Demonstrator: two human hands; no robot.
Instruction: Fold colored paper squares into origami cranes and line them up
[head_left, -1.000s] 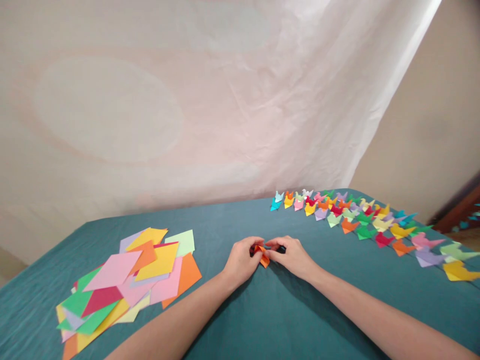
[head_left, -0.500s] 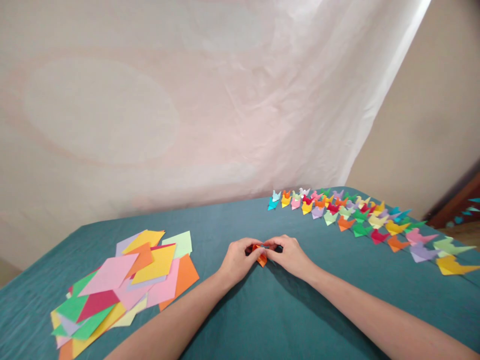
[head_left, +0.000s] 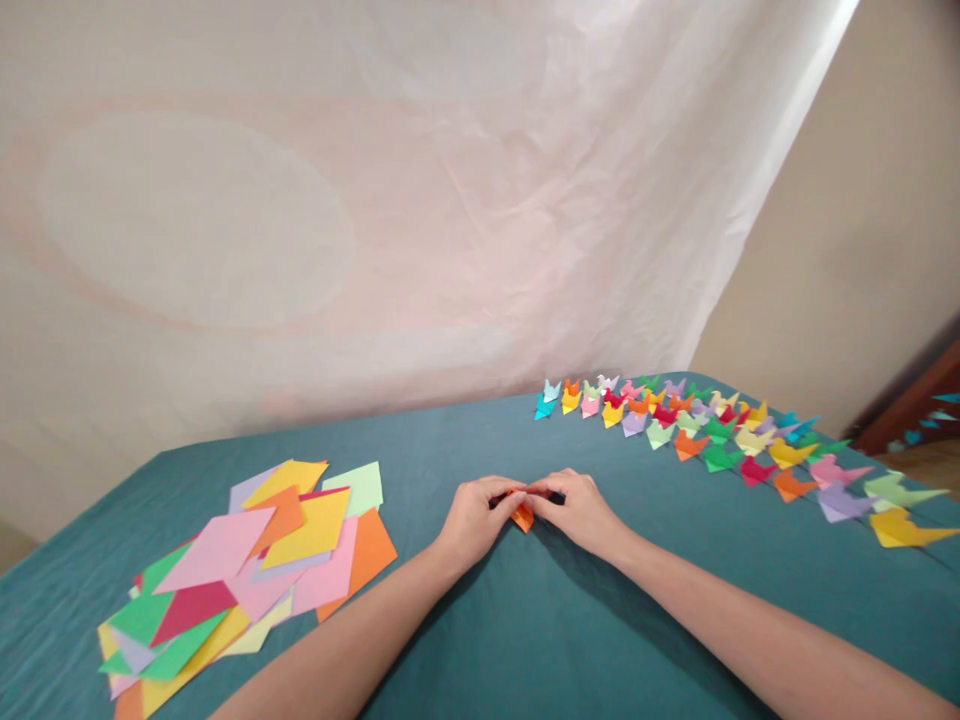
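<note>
Fingers (head_left: 508,506) of the person's left hand (head_left: 474,518) and right hand (head_left: 579,508) are pinched closed on a small folded orange paper (head_left: 523,518), one hand per side, thumbs nearly meeting. The paper is located mid-worktop (head_left: 517,630), between the hands. Overlapping coloured sheets (head_left: 219,552) lie to the left; folded paper birds (head_left: 690,445) stand in rows to the right. Pale cloth (head_left: 420,220) hangs behind.

Both hands (head_left: 474,515) pinch a folded orange paper (head_left: 523,517) over teal cloth (head_left: 517,640).

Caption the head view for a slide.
Left hand and right hand pinch orange paper; loose sheets lie left, paper birds right.
</note>
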